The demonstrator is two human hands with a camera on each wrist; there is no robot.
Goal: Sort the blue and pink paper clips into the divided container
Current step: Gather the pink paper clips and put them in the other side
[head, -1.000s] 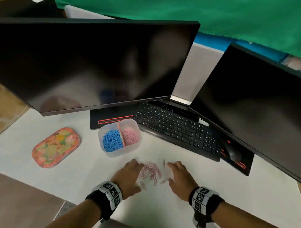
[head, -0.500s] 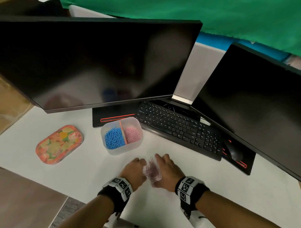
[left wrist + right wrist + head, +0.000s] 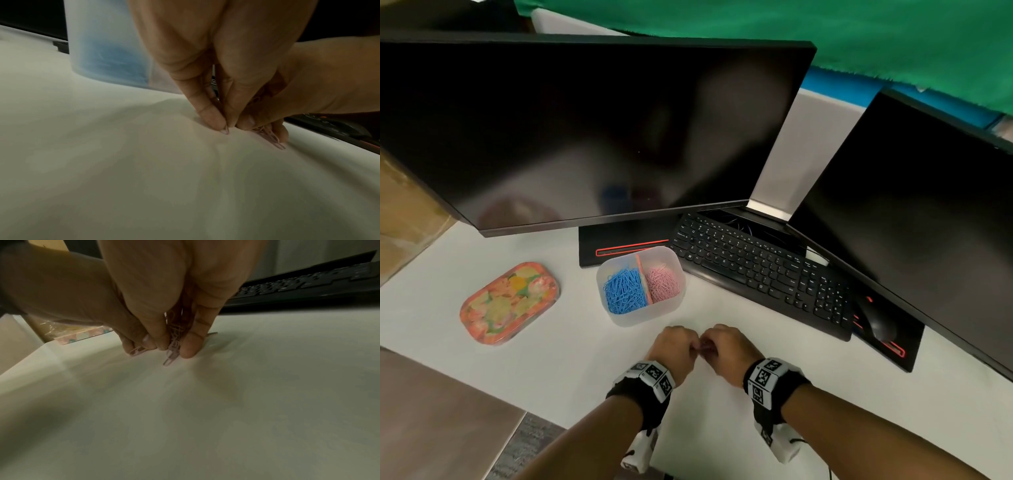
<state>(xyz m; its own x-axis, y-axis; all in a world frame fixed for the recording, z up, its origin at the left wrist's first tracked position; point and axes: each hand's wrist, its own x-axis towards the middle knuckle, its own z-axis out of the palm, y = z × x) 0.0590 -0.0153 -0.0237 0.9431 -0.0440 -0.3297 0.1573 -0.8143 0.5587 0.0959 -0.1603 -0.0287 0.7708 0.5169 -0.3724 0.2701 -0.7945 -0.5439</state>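
The left hand (image 3: 677, 349) and right hand (image 3: 729, 353) meet fingertip to fingertip on the counter (image 3: 551, 359), both pinching one bunch of pink paper clips (image 3: 172, 345) between them, with the divided container (image 3: 619, 315) just beyond the left hand.

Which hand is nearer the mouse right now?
Right. The right hand sits left of the mouse, across bare desk; the left hand is farther left still, beside the right, both bunching pink paper clips.
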